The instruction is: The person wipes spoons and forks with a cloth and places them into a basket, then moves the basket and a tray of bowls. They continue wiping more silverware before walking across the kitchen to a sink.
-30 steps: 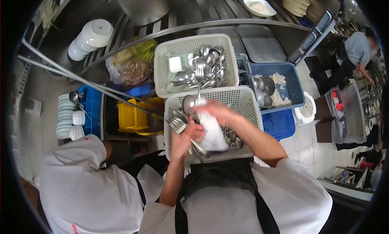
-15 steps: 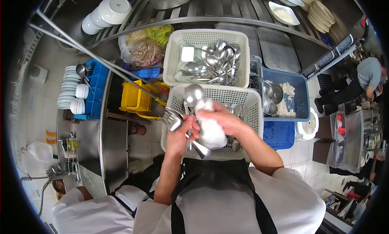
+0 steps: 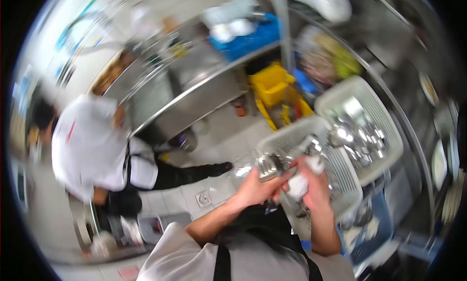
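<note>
My left hand (image 3: 255,187) is closed around a bunch of metal forks (image 3: 267,167), their tines pointing up and away from me. Some handles stick out below the fist, blurred. In my right hand (image 3: 317,186) is a bunched white cloth (image 3: 298,186), pressed close to the cutlery beside the left hand. Both hands are over the near edge of a pale perforated basket (image 3: 351,191) with metal cutlery inside. Beyond it, a second perforated basket (image 3: 391,157) holds a heap of spoons (image 3: 357,137) and a small white item.
A person in a white shirt (image 3: 92,145) stands at the left by a steel sink counter (image 3: 199,103). A yellow mop bucket (image 3: 272,84) is on the floor ahead. Blue crate (image 3: 243,46) with bowls sits on the counter. A blue-grey tub (image 3: 377,239) stands at right.
My view has swung left and tilted, so the baskets now appear at the right and the other person has come into full view. Both hands still hold the forks and cloth.
</note>
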Motion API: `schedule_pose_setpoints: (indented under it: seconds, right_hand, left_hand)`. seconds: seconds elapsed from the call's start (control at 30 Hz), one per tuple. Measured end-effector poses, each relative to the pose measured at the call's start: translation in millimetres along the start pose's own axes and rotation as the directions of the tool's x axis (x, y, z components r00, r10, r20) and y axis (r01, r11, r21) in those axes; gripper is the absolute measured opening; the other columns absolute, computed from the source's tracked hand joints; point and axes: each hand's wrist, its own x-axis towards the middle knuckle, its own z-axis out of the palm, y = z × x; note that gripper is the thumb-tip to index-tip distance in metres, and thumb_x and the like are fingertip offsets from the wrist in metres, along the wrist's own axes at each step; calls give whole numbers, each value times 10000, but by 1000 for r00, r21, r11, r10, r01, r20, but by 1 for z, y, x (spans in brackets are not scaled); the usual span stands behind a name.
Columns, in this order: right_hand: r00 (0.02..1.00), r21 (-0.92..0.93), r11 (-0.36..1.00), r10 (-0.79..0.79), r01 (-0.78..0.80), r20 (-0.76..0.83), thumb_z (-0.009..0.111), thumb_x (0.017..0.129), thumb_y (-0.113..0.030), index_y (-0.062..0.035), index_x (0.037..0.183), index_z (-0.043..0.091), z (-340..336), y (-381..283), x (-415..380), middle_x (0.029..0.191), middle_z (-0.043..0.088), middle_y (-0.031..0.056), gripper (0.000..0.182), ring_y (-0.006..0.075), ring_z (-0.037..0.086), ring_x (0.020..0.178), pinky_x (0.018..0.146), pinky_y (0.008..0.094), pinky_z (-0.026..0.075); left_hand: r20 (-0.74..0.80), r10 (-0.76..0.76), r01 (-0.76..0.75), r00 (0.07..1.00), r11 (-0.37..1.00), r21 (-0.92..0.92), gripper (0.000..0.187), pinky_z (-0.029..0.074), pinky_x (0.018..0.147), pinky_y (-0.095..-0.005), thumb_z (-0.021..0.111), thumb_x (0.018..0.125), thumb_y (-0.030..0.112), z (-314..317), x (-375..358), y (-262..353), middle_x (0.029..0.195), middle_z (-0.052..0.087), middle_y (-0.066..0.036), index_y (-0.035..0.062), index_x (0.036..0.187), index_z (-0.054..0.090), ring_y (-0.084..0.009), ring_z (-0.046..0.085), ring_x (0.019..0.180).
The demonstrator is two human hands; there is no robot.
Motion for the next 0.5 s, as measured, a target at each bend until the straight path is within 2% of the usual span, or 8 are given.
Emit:
schedule_pose_setpoints:
  seconds: [0.03, 0.1, 0.17, 0.23, 0.3, 0.37, 0.43, 0.5]
  right_hand:
    - [993, -95, 995, 19, -9, 114, 678, 904, -138, -51, 973, 638, 25, 15, -7, 835, 650, 57, 117, 143, 626, 703, 618, 293, 509]
    - [993, -288, 957, -6, 40, 120, 678, 895, -95, -43, 1033, 624, 47, 32, 4, 853, 648, 60, 157, 148, 631, 723, 634, 309, 518]
    - [976, -283, 947, -99, 151, 192, 670, 894, -91, -44, 1041, 601, 105, 28, 12, 843, 640, 74, 170, 162, 626, 716, 639, 321, 517]
    - [927, -267, 956, -11, 119, 376, 651, 888, -129, -50, 986, 584, 165, 22, 17, 787, 633, 106, 142, 199, 620, 683, 611, 330, 513]
    - [867, -372, 926, 134, 63, 480, 661, 866, -137, -43, 987, 584, 225, 50, 16, 774, 632, 115, 171, 199, 615, 671, 602, 322, 509]
    - [783, -540, 841, 317, 29, 535, 674, 820, -126, -26, 956, 589, 269, 106, 31, 759, 632, 120, 189, 189, 613, 627, 578, 318, 518]
    - [696, -746, 666, 530, 13, 485, 676, 798, -109, -18, 931, 598, 297, 178, 45, 742, 628, 113, 179, 184, 615, 603, 573, 310, 522]
    - [608, -830, 557, 660, -4, 441, 675, 781, -81, -9, 922, 605, 306, 263, 57, 699, 620, 88, 173, 171, 618, 586, 563, 294, 512]
  left_hand:
    - [-64, 60, -64, 996, 995, -76, 171, 418, 434, -240, 634, 949, 176, -13, -15, 4, 709, 630, -31, 20, 882, 613, -82, 566, 506]
    - [-117, 162, -181, 980, 966, -186, 229, 396, 414, -248, 585, 978, 223, -51, -46, 2, 683, 605, -22, 24, 866, 604, -99, 551, 482]
    - [-116, 127, -169, 985, 837, -521, 253, 417, 449, -247, 571, 987, 259, -101, -80, -13, 696, 601, -29, 31, 882, 597, -113, 565, 511]
    - [-211, 71, -193, 975, 742, -642, 256, 445, 486, -251, 572, 987, 267, -150, -119, -41, 709, 601, -36, 35, 882, 595, -124, 584, 546]
    - [-309, 10, -249, 951, 617, -746, 259, 473, 524, -256, 573, 986, 275, -191, -156, -94, 721, 602, -43, 39, 882, 592, -135, 602, 580]
    - [-395, -174, -212, 902, 619, -756, 236, 512, 595, -270, 582, 984, 267, -218, -184, -167, 771, 603, -53, 45, 903, 588, -153, 630, 648]
    - [-413, -278, -208, 867, 551, -808, 156, 533, 598, -299, 577, 984, 210, -224, -210, -239, 808, 594, -55, 58, 1013, 560, -168, 647, 673]
    - [-507, -292, -341, 811, 468, -816, 157, 512, 554, -293, 566, 981, 172, -231, -236, -285, 824, 588, -64, 57, 1078, 520, -161, 629, 643]
